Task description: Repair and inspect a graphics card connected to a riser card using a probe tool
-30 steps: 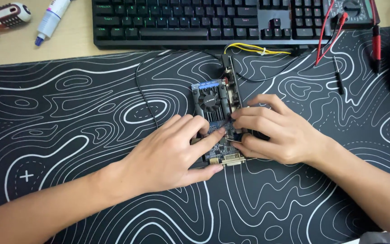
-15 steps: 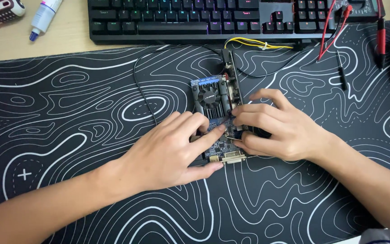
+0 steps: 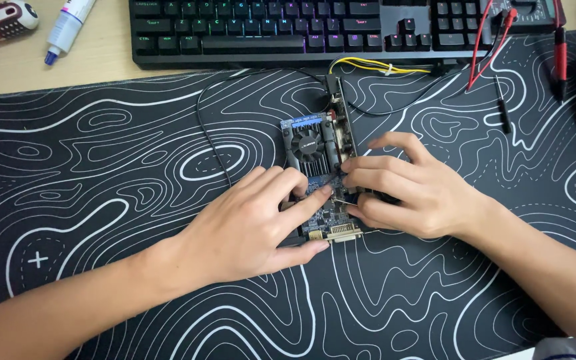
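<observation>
Hands pressed a small graphics card (image 3: 315, 180) flat on the patterned desk mat (image 3: 101, 167): left hand (image 3: 248, 223) spread, right hand (image 3: 411, 190) pinching its edge. Mat lay open left; keyboard (image 3: 301, 27) bordered behind.

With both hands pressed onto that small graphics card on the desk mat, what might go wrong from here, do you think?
1. The left hand and right hand touch the bare graphics card; static or finger pressure might harm its parts.
2. The thin black cable and yellow wires lie close by, so shifting the card may snag them.
3. The red probe leads could get dragged along.
</observation>
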